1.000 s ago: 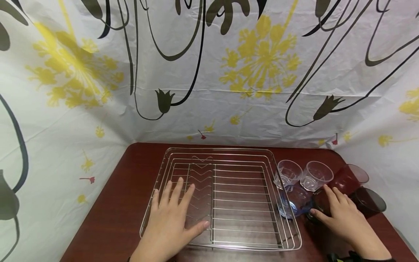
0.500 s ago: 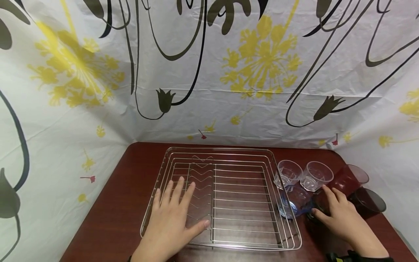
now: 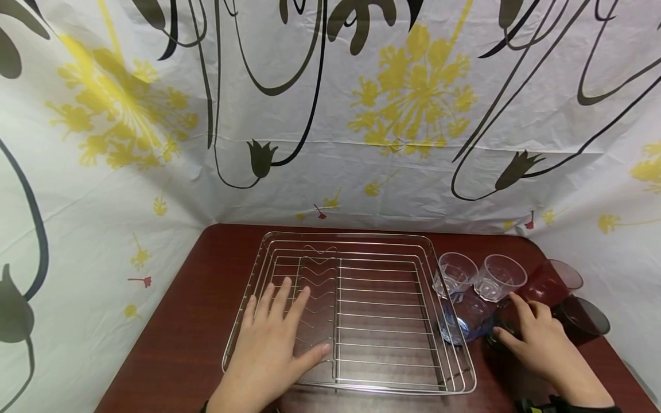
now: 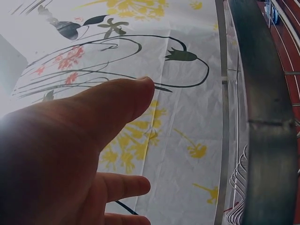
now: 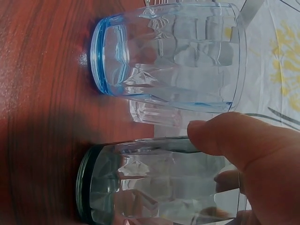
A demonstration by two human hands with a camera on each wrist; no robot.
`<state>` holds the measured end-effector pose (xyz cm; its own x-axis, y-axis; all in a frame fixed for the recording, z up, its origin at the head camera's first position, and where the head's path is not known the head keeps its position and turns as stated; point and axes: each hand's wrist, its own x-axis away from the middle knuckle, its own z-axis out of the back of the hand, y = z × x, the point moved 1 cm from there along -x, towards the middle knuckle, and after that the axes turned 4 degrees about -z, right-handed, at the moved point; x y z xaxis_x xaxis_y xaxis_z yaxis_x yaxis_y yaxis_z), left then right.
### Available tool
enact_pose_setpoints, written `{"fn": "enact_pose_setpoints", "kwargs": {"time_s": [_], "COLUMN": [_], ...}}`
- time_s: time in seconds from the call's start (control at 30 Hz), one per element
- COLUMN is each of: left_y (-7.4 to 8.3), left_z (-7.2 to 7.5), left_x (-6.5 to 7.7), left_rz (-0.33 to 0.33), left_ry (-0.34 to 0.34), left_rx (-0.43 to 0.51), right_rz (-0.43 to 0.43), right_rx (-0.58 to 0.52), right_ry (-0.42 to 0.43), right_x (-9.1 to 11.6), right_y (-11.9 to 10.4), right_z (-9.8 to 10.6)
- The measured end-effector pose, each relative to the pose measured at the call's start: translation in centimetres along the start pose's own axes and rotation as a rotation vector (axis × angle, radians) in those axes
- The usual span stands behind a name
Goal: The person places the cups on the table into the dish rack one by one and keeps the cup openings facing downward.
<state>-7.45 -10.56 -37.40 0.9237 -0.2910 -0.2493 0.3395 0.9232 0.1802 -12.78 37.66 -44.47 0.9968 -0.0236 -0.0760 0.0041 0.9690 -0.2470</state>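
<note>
My right hand (image 3: 547,350) grips a dark green faceted glass (image 5: 103,187) near its rim. In the right wrist view, the thumb (image 5: 211,136) lies along one side of it, and other fingers show through the far wall. Beside this glass, on the rack side, stands a blue-tinted glass (image 5: 101,56). My left hand (image 3: 265,350) is spread with straight fingers over the left part of a metal wire dish rack (image 3: 392,392), holding nothing. The left wrist view shows its thumb (image 4: 126,96) out in front of the patterned sheet, with a rack bar (image 4: 271,140) close by.
Two clear glasses (image 3: 498,281) stand behind the blue one. A red glass (image 3: 552,281) and a dark smoky glass (image 3: 583,321) are further right. The reddish-brown table (image 3: 170,321) is enclosed by a flower-patterned sheet (image 3: 330,115) at the back and sides.
The fingers of my right hand have curled slightly more round the green glass. My left hand stays almost still, and the rack and the other glasses keep their places.
</note>
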Motion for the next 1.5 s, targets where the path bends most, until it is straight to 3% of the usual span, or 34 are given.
{"fn": "enact_pose_setpoints", "kwargs": {"time_s": [0.23,0.73,0.97,1.2,1.5], "left_y": [0.1,0.2,0.2,0.2,0.1], "left_z": [0.2,0.3,0.3,0.3,0.3], "left_x": [-0.1,-0.2,-0.2,-0.2,-0.1], "left_rz": [0.0,0.001,0.001,0.015,0.01], "left_ry": [0.003,0.014,0.016,0.003,0.006], "left_rx": [-0.007,0.009,0.009,0.038,0.008], "right_rz": [0.017,0.028,0.024,0.052,0.074], "right_rx": [-0.006,0.004,0.003,-0.012,0.008], "right_ry": [0.076,0.148,0.134,0.182,0.201], "right_x": [0.4,0.8,1.0,1.2,1.5], "right_y": [0.0,-0.8,-1.3,-2.1,-3.2], "right_z": [0.2,2.0,3.2,4.3,5.3]}}
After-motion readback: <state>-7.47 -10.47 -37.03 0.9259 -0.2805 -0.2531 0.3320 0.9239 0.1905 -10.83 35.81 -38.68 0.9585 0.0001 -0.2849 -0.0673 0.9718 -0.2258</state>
